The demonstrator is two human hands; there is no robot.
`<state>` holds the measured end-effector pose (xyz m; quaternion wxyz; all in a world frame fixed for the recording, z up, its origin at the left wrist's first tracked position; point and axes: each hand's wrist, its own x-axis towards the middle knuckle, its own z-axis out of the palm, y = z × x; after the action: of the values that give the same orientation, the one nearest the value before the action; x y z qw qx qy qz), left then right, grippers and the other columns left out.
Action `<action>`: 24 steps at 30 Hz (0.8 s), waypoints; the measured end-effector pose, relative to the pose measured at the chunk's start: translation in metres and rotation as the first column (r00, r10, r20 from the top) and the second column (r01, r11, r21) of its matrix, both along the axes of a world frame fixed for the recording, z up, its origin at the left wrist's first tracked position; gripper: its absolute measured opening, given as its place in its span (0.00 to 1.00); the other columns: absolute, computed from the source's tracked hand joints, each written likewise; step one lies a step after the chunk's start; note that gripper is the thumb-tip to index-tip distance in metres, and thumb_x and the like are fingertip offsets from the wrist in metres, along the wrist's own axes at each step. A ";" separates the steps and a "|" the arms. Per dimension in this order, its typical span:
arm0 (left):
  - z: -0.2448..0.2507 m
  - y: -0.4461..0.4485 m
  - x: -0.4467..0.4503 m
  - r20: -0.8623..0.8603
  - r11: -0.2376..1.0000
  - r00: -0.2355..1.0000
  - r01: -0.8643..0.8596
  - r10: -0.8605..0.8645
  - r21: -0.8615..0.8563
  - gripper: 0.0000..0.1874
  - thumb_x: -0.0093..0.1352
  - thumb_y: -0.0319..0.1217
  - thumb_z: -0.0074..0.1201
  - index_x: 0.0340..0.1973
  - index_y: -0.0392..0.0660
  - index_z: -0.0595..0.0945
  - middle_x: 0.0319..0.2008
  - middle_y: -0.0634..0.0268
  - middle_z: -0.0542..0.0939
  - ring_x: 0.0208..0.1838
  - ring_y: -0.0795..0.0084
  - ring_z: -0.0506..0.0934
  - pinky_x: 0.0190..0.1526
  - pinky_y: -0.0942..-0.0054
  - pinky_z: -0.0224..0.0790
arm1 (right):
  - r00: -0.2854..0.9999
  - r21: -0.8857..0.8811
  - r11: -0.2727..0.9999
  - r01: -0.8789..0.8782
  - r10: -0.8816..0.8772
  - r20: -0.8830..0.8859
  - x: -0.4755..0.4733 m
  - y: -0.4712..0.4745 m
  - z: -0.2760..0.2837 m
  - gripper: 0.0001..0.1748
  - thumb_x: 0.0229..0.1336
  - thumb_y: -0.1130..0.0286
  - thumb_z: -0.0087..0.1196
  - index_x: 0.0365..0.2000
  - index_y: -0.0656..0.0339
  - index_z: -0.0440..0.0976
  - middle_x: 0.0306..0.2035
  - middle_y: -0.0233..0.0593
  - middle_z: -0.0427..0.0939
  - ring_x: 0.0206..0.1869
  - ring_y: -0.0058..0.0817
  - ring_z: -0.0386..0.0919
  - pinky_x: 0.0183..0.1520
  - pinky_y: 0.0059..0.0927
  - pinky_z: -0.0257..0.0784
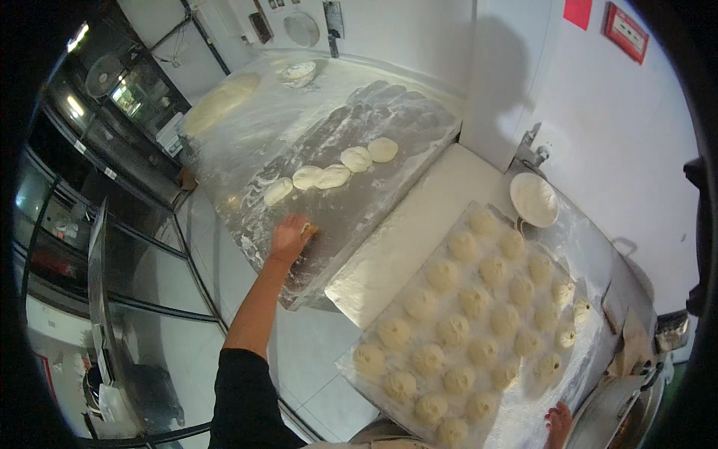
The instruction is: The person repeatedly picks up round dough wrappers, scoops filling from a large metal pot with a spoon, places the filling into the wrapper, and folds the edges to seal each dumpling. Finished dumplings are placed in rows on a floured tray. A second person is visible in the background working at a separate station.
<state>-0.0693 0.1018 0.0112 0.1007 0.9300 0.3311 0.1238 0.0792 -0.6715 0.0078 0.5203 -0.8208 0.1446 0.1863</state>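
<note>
My left hand [290, 238] is on the floured metal worktop, its fingers closed around a small yellow-brown object [309, 229] that is mostly hidden. Just beyond it lies a slanting row of flattened dough pieces [332, 176], some touching one another. My right hand [558, 418] is at the lower right over a floured surface, fingers a little bent and apart, with nothing visible in them. Between my hands, several pleated filled buns [452, 329] stand in rows on a floured tray [349, 367].
A large dough mass [224, 101] and a bowl of flour [297, 74] sit at the worktop's far end. A pale board [415, 224] bridges toward the tray. A white bowl [534, 200] stands by the wall. A large metal pan [611, 412] is beside my right hand.
</note>
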 end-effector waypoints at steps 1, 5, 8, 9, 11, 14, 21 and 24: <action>0.002 -0.003 -0.002 -0.036 1.000 0.999 0.028 -0.029 -0.013 0.17 0.58 0.37 0.58 0.40 0.44 0.76 0.46 0.60 0.72 0.53 0.56 0.67 0.49 0.53 0.63 | 1.000 -0.013 1.000 0.012 -0.012 -0.010 -0.003 -0.002 0.000 0.23 0.46 0.74 0.53 0.47 0.60 0.70 0.31 0.31 0.75 0.30 0.20 0.73 0.29 0.24 0.61; 0.021 -0.035 0.012 -0.119 0.977 0.992 0.074 -0.050 0.202 0.24 0.59 0.38 0.58 0.50 0.46 0.72 0.55 0.60 0.67 0.60 0.54 0.63 0.54 0.49 0.59 | 0.999 -0.037 0.999 0.031 -0.032 -0.023 -0.010 -0.007 -0.002 0.23 0.47 0.69 0.55 0.47 0.58 0.69 0.31 0.29 0.75 0.30 0.19 0.72 0.28 0.22 0.60; 0.014 -0.035 0.016 -0.208 0.977 0.978 0.062 -0.018 0.204 0.33 0.61 0.42 0.56 0.58 0.48 0.64 0.63 0.60 0.60 0.66 0.55 0.56 0.59 0.46 0.52 | 1.000 -0.010 1.000 0.027 -0.027 -0.015 -0.012 -0.002 -0.003 0.23 0.48 0.67 0.56 0.47 0.57 0.69 0.30 0.27 0.74 0.30 0.18 0.72 0.28 0.21 0.60; 0.017 -0.033 0.019 -0.283 0.983 0.959 0.071 -0.021 0.168 0.36 0.61 0.46 0.54 0.61 0.48 0.60 0.65 0.60 0.57 0.68 0.55 0.53 0.61 0.47 0.49 | 0.999 0.004 0.999 0.031 -0.031 -0.009 -0.012 0.002 0.001 0.23 0.48 0.66 0.56 0.47 0.57 0.69 0.30 0.27 0.74 0.30 0.18 0.72 0.29 0.21 0.60; 0.019 -0.029 0.024 -0.276 0.999 0.960 0.047 -0.038 0.025 0.37 0.63 0.46 0.52 0.63 0.46 0.58 0.66 0.58 0.56 0.68 0.55 0.53 0.63 0.48 0.47 | 0.999 0.021 1.000 -0.001 0.001 -0.035 -0.010 0.011 0.012 0.23 0.47 0.66 0.57 0.46 0.57 0.70 0.31 0.28 0.75 0.31 0.18 0.72 0.30 0.21 0.61; -0.001 0.001 0.023 -0.045 0.979 0.998 0.044 -0.054 -0.200 0.30 0.65 0.41 0.50 0.59 0.41 0.63 0.62 0.53 0.62 0.65 0.53 0.58 0.62 0.50 0.50 | 1.000 0.112 0.993 -0.025 0.026 0.000 -0.013 -0.006 0.011 0.24 0.47 0.66 0.57 0.47 0.57 0.69 0.32 0.28 0.75 0.31 0.18 0.72 0.30 0.20 0.61; -0.045 0.082 -0.020 -0.167 0.984 0.984 -0.084 0.057 -0.155 0.31 0.58 0.43 0.56 0.54 0.39 0.70 0.54 0.48 0.70 0.55 0.55 0.69 0.54 0.62 0.60 | 0.997 0.161 0.984 0.072 -0.076 0.019 -0.030 -0.024 0.009 0.23 0.47 0.71 0.54 0.46 0.63 0.69 0.32 0.32 0.75 0.31 0.19 0.73 0.28 0.19 0.62; -0.007 0.018 0.026 -0.211 0.901 0.966 -0.219 0.148 -0.374 0.33 0.54 0.41 0.60 0.52 0.39 0.71 0.48 0.48 0.74 0.46 0.57 0.76 0.44 0.63 0.68 | 0.988 0.147 0.979 0.141 -0.148 0.033 -0.052 -0.037 0.020 0.22 0.47 0.71 0.55 0.46 0.64 0.69 0.32 0.32 0.75 0.31 0.20 0.73 0.29 0.19 0.63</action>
<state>-0.0433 0.1195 0.0041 0.2436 0.8624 0.4432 -0.0195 0.0267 -0.7082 0.0280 0.5935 -0.7721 0.1787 0.1401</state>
